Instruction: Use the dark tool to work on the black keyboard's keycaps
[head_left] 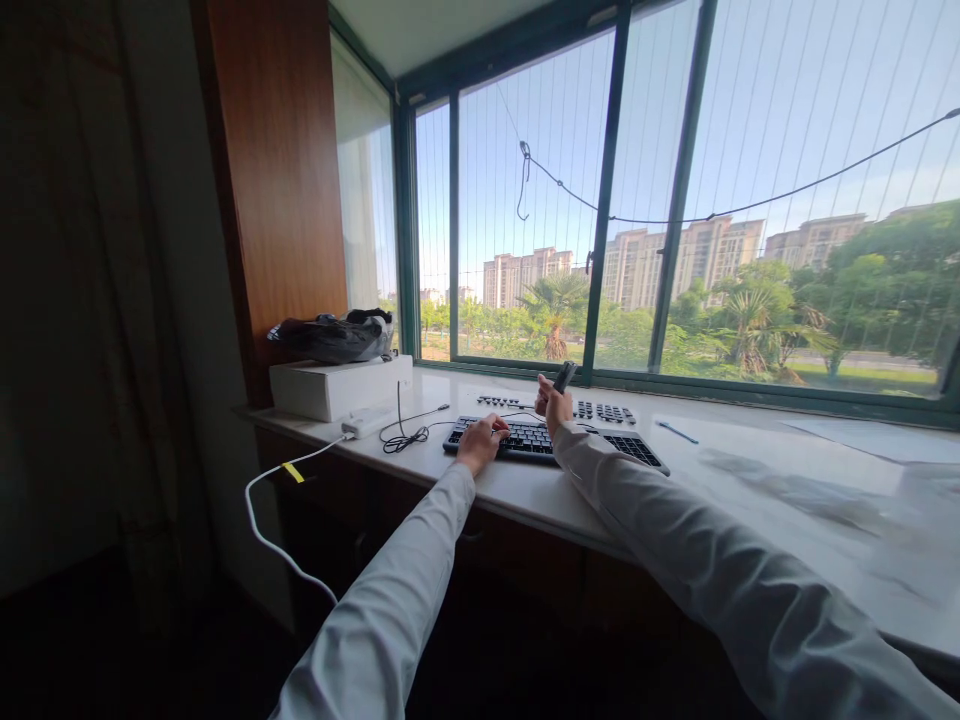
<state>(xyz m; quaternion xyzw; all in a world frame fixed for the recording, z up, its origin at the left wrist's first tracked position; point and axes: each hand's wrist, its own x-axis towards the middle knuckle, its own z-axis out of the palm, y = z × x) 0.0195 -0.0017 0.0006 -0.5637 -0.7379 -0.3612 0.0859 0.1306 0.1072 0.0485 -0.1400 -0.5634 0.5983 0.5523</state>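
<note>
A black keyboard (637,450) lies on the white counter, with some keys missing at its right end. My left hand (480,443) rests on the keyboard's left part, fingers curled together against the keys. Whatever is between those fingertips is too small to make out. My right hand (554,405) is raised above the middle of the keyboard, fingers wrapped round a dark handheld tool (565,376) whose end points up and away. Its exact kind does not show. Behind the keyboard lie loose black keycaps (606,412) in rows, with another small group of keycaps (497,401) farther left.
A coiled black cable (405,440) lies left of the keyboard. Past it are a white power strip (367,423) and a white box (337,387) bearing a dark plastic bag (334,337). A blue pen-like stick (677,432) and clear plastic sheeting (810,490) lie to the right.
</note>
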